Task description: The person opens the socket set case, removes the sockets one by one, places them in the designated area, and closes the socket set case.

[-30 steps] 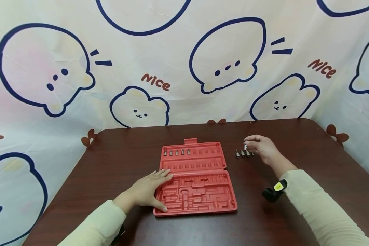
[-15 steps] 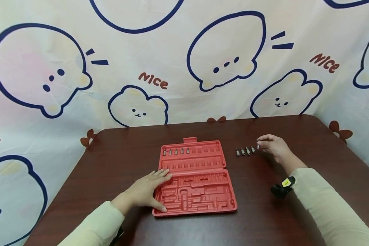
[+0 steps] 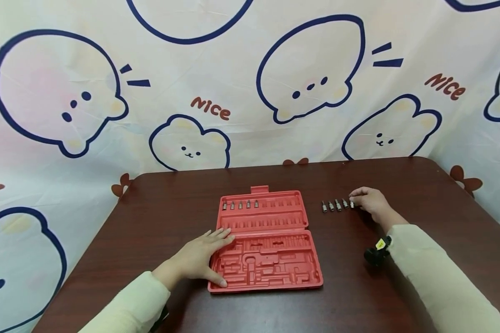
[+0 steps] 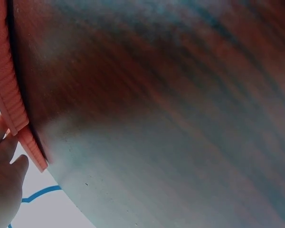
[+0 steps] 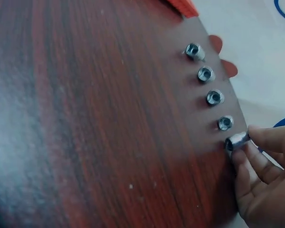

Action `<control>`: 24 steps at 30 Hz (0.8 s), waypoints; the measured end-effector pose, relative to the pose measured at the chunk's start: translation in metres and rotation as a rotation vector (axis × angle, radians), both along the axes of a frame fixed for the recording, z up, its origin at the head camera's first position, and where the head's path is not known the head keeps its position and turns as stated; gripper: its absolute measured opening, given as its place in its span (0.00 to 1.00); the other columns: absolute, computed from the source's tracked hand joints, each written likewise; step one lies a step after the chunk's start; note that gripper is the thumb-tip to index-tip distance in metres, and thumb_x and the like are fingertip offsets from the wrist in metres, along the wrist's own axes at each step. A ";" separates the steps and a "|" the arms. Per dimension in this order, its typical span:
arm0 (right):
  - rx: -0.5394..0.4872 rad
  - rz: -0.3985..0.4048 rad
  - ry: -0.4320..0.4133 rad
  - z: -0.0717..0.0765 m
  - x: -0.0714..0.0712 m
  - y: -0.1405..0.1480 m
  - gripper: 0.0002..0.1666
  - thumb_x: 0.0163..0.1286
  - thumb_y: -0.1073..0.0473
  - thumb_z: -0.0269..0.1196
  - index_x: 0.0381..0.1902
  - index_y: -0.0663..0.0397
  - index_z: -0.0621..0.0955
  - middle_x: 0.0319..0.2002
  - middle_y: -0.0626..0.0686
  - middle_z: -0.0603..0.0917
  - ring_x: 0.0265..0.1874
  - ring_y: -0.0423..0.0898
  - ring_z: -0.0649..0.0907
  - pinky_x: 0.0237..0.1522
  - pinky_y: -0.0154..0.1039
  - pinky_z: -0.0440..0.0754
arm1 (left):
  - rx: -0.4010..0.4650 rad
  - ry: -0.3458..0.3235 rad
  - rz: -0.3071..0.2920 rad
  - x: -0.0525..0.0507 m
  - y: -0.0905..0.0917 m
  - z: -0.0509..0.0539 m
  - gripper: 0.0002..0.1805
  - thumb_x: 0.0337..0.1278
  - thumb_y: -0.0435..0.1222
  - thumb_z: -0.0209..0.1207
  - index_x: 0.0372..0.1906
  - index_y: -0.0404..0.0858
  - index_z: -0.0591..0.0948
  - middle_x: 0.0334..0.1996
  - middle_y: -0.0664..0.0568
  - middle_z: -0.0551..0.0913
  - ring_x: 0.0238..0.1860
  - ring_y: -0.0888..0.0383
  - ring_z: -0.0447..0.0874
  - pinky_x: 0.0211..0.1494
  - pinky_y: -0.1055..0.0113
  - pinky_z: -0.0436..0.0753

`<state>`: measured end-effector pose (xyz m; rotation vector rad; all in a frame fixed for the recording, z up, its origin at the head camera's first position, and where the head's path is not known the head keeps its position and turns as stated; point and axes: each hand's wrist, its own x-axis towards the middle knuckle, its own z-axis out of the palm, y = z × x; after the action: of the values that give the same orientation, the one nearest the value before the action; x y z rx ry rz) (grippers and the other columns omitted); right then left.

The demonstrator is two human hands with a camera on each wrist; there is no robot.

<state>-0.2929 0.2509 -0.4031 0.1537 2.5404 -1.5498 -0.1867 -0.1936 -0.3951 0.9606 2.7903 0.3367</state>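
Metal bit (image 3: 352, 204) is pinched in the right hand (image 3: 371, 202), just beside four other bits (image 3: 331, 206) on the table (image 3: 179, 203); left hand (image 3: 202, 254) lies spread on the red case's (image 3: 267, 288) left edge; seems like lining-up to me, so next calls for a gentle release.

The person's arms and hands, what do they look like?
The sleeves are long and cream-coloured. The left hand and right hand wear no gloves. A black gadget with a yellow label sits by the right cuff; something black peeks out beneath the left cuff.
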 end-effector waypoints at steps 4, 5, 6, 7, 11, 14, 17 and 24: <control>0.050 -0.020 -0.013 0.000 -0.002 -0.001 0.16 0.63 0.61 0.52 0.43 0.70 0.72 0.30 0.50 0.75 0.30 0.45 0.73 0.32 0.37 0.71 | -0.001 -0.001 0.001 0.001 0.000 -0.001 0.56 0.21 0.70 0.56 0.63 0.44 0.61 0.63 0.51 0.56 0.64 0.55 0.47 0.62 0.56 0.50; 0.061 -0.024 -0.013 0.000 -0.002 -0.002 0.15 0.63 0.62 0.52 0.43 0.69 0.72 0.30 0.50 0.75 0.30 0.46 0.73 0.32 0.37 0.71 | -0.002 -0.003 0.001 0.001 0.000 -0.001 0.56 0.21 0.70 0.55 0.63 0.44 0.61 0.63 0.51 0.56 0.64 0.55 0.47 0.62 0.56 0.50; 0.069 -0.028 -0.013 0.000 -0.003 -0.002 0.15 0.63 0.62 0.52 0.42 0.70 0.72 0.29 0.51 0.75 0.30 0.46 0.73 0.31 0.37 0.71 | -0.004 -0.004 0.002 0.001 0.000 -0.001 0.56 0.21 0.70 0.55 0.63 0.44 0.61 0.63 0.51 0.56 0.64 0.55 0.47 0.62 0.56 0.50; 0.080 -0.030 -0.012 0.001 -0.003 -0.003 0.15 0.63 0.62 0.52 0.42 0.70 0.72 0.30 0.52 0.75 0.30 0.47 0.73 0.30 0.37 0.71 | -0.006 -0.005 0.005 0.001 0.000 -0.001 0.56 0.21 0.70 0.55 0.63 0.44 0.61 0.63 0.52 0.56 0.64 0.55 0.47 0.62 0.56 0.50; 0.175 -0.027 0.016 0.003 -0.003 -0.006 0.15 0.62 0.62 0.53 0.42 0.69 0.73 0.32 0.56 0.76 0.31 0.49 0.73 0.28 0.36 0.70 | -0.004 -0.008 0.009 0.001 0.000 0.001 0.56 0.20 0.69 0.56 0.63 0.44 0.61 0.63 0.51 0.56 0.64 0.55 0.47 0.62 0.56 0.49; 0.243 -0.026 0.032 0.004 -0.002 -0.008 0.15 0.62 0.61 0.53 0.42 0.69 0.74 0.35 0.60 0.75 0.31 0.51 0.73 0.26 0.36 0.70 | -0.006 -0.008 0.014 0.001 0.000 0.002 0.56 0.20 0.69 0.56 0.63 0.44 0.61 0.63 0.51 0.56 0.64 0.55 0.47 0.62 0.56 0.49; 0.265 -0.031 0.032 0.003 -0.002 -0.009 0.15 0.62 0.61 0.52 0.42 0.68 0.73 0.37 0.61 0.74 0.32 0.52 0.72 0.26 0.36 0.69 | -0.010 -0.009 0.016 0.000 0.000 0.002 0.56 0.20 0.70 0.56 0.63 0.45 0.61 0.63 0.52 0.56 0.64 0.55 0.47 0.62 0.56 0.49; 0.242 -0.035 0.034 0.002 -0.001 -0.010 0.14 0.62 0.63 0.52 0.41 0.70 0.73 0.35 0.61 0.74 0.32 0.52 0.71 0.28 0.38 0.70 | -0.007 0.003 -0.005 0.000 -0.001 0.001 0.56 0.21 0.70 0.55 0.63 0.44 0.61 0.63 0.51 0.56 0.64 0.55 0.47 0.62 0.56 0.49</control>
<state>-0.2936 0.2411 -0.4006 0.2033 2.7594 -1.2609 -0.1868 -0.1942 -0.3945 0.9676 2.7889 0.3255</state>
